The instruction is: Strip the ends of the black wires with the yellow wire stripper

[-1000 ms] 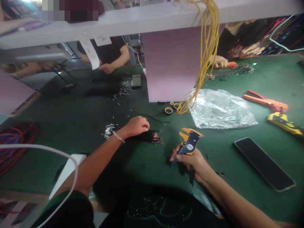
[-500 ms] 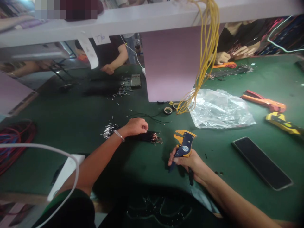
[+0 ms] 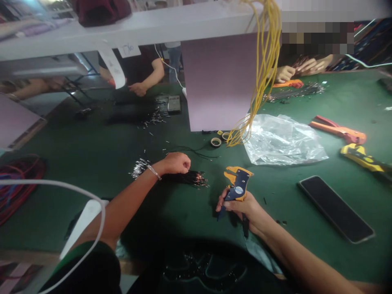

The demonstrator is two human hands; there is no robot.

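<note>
Wire strippers [image 3: 240, 182] are clasped in the right hand [image 3: 247, 206], while the left hand [image 3: 177, 162] curls over black wires [image 3: 190, 177], grip unclear.

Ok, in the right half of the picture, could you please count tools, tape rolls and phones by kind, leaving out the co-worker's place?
Tools: 3 (blue-yellow tool in the right hand, orange tool, yellow tool)
Tape rolls: 2
Phone: 1
Total: 6

Green-topped workbench [image 3: 280, 177]; white shelf [image 3: 196, 25] overhead; upright pinkish panel [image 3: 219, 90] beneath shelf.
</note>
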